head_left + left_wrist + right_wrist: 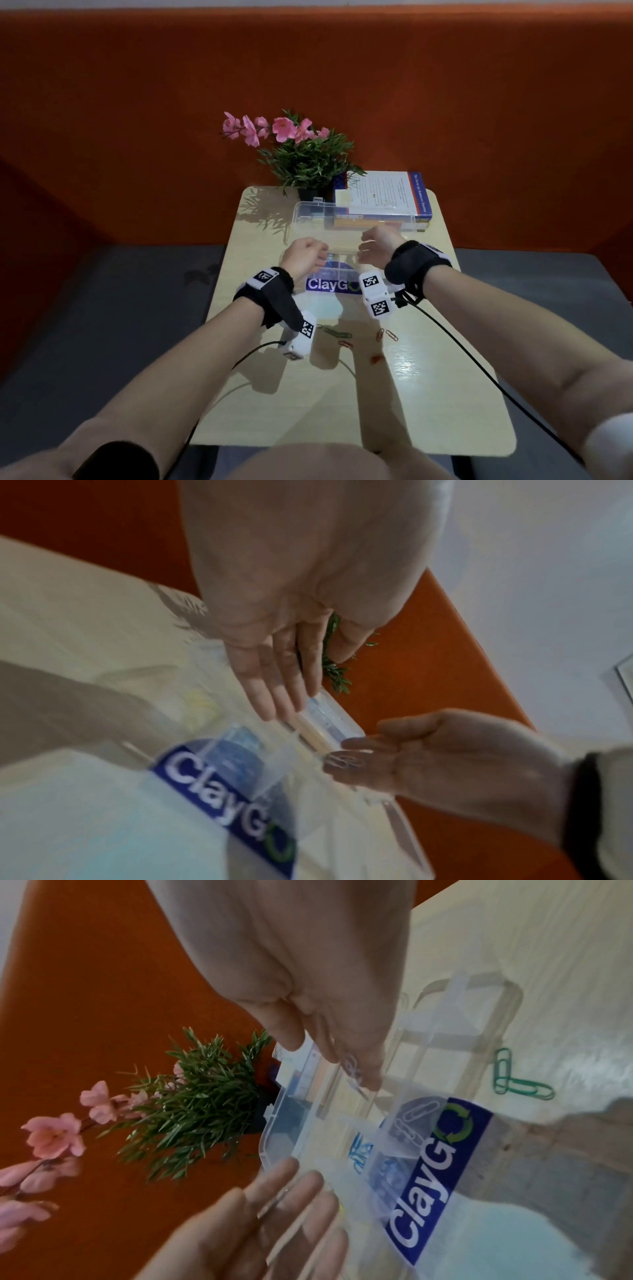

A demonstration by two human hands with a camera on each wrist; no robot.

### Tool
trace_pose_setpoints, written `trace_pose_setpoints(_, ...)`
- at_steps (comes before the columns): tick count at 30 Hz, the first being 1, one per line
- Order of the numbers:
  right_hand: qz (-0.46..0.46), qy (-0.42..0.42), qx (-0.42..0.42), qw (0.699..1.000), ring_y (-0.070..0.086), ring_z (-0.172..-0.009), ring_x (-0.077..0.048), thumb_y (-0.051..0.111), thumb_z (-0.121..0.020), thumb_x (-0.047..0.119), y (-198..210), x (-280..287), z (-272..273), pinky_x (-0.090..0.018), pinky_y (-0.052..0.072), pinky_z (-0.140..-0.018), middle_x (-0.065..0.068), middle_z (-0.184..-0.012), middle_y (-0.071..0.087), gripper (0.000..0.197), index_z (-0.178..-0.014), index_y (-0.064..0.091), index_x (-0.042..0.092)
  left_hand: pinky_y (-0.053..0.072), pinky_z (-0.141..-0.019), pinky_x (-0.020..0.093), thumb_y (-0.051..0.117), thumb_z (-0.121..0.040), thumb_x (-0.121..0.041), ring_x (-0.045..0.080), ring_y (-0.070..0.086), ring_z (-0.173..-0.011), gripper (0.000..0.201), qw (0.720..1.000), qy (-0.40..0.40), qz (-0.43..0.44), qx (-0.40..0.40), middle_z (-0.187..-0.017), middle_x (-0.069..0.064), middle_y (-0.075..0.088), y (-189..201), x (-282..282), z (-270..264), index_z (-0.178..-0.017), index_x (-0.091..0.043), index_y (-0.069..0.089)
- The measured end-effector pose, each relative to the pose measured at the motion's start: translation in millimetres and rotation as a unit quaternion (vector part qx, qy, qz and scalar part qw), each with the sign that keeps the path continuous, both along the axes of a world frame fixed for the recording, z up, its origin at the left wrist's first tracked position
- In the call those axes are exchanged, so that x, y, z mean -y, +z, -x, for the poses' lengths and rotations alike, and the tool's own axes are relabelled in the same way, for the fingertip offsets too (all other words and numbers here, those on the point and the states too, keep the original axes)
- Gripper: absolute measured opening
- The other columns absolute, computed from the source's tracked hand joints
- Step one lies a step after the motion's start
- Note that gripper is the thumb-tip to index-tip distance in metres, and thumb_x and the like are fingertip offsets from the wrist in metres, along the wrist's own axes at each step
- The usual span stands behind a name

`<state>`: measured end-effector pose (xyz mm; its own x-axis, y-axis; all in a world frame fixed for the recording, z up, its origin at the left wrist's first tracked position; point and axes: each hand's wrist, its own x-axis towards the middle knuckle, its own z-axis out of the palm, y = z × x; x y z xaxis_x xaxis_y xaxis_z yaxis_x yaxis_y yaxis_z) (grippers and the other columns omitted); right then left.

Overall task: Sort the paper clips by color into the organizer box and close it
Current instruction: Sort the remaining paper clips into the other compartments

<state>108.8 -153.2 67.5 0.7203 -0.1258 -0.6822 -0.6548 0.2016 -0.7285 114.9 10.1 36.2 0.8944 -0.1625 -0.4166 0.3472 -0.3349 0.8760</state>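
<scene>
The clear organizer box (337,272) stands open mid-table, its lid (310,214) tilted back toward the books. My right hand (376,246) hovers over the box (441,1034) and pinches a few pale silvery paper clips (352,1069) at its fingertips. My left hand (305,255) is beside it on the left with straight fingers (274,685), holding nothing; whether it touches the lid (277,1123) is unclear. Silver clips (416,1118) and blue clips (361,1153) lie in separate compartments. Green clips (334,331) and red and orange clips (385,334) lie loose on the table.
A potted plant with pink flowers (308,154) and a stack of books (380,202) stand at the far edge of the small table (428,394). A blue ClayGo sticker (325,284) lies under the box. Black wrist cables (455,346) trail across the near tabletop.
</scene>
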Motion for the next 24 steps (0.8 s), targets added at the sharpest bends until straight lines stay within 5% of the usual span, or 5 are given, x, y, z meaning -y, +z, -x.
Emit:
trace_pose_setpoints(3, 0.010, 0.012, 0.021, 1.000, 0.043, -0.125, -0.035, 0.040, -0.096, 0.009, -2.9, 1.3, 0.1, -0.046, 0.035, -0.111, -0.018, -0.134, 0.044, 0.042, -0.136, 0.040, -0.003, 0.047, -0.056, 0.018, 0.046, -0.098, -0.015, 0.012, 0.056, -0.064, 0.019, 0.998, -0.047, -0.036, 0.017, -0.077, 0.002, 0.061, -5.3, -16.6, 15.9, -0.092, -0.010, 0.063)
trace_pose_setpoints(6, 0.051, 0.071, 0.067, 0.994, 0.050, -0.102, -0.026, 0.042, -0.095, 0.011, -5.0, 5.9, 14.3, -0.043, 0.042, -0.103, -0.012, -0.109, 0.052, 0.033, -0.125, 0.053, -0.001, 0.047, -0.055, 0.019, 0.054, -0.095, -0.015, 0.012, 0.056, -0.061, 0.011, 0.986, -0.112, -0.120, 0.029, -0.077, 0.003, 0.061, -13.1, -24.6, 30.7, -0.094, -0.009, 0.064)
trace_pose_setpoints(12, 0.191, 0.204, 0.043, 0.959, 0.061, -0.070, -0.023, 0.051, -0.091, 0.007, -33.5, 36.1, 65.3, -0.031, 0.055, -0.063, -0.009, -0.077, 0.060, 0.015, -0.081, 0.062, 0.009, 0.052, -0.080, 0.030, 0.066, -0.079, -0.010, 0.020, 0.064, -0.087, 0.012, 0.909, -0.258, -0.321, 0.068, -0.089, -0.002, 0.061, -40.0, -32.5, 49.4, -0.088, -0.019, 0.066)
trace_pose_setpoints(17, 0.408, 0.246, 0.015, 0.879, 0.058, -0.081, -0.026, 0.059, -0.086, 0.017, -65.3, 52.4, 93.5, -0.030, 0.044, -0.069, -0.011, -0.093, 0.065, 0.005, -0.087, 0.064, 0.015, 0.043, -0.077, 0.028, 0.067, -0.075, -0.012, 0.020, 0.054, -0.089, 0.025, 0.864, -0.323, -0.371, 0.102, -0.093, -0.003, 0.050, -51.6, -28.7, 59.9, -0.099, -0.017, 0.061)
trace_pose_setpoints(24, 0.519, 0.361, 0.138, 0.762, 0.052, -0.113, -0.031, 0.049, -0.089, 0.017, -76.0, 24.8, 86.9, -0.037, 0.044, -0.094, -0.009, -0.120, 0.055, 0.034, -0.120, 0.061, 0.013, 0.046, -0.087, 0.032, 0.057, -0.081, -0.006, 0.024, 0.058, -0.105, 0.019, 0.839, -0.346, -0.400, 0.130, -0.111, 0.005, 0.062, -52.8, -23.0, 63.4, -0.096, -0.015, 0.065)
